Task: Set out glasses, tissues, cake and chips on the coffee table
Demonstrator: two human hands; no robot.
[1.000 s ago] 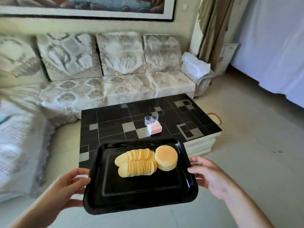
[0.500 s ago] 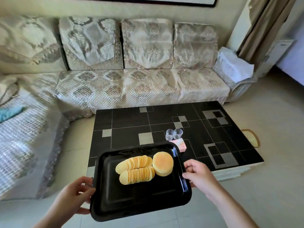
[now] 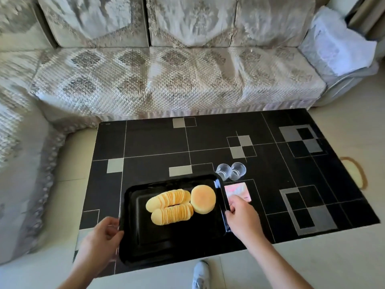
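Note:
I hold a black tray [image 3: 145,247] over the near part of the black coffee table [image 3: 270,205]. My left hand [image 3: 102,236] grips its left rim and my right hand [image 3: 241,217] grips its right rim. On the tray lie two rows of yellow chips [image 3: 169,206] and a round golden cake [image 3: 203,199]. Two clear glasses [image 3: 230,171] stand side by side on the table just past the tray's far right corner. A pink tissue pack [image 3: 237,189] lies right of the tray, partly hidden by my right hand.
A patterned sofa [image 3: 166,80] runs along the table's far side and wraps round on the left. A covered side unit [image 3: 337,44] stands at the far right. My shoe [image 3: 200,272] is on the pale floor at the table's near edge. A slipper [image 3: 354,172] lies right of the table.
I have walked up to the table and the view has tilted down. The tray, carried in both hands, now hangs over the tabletop beside the glasses and tissue pack.

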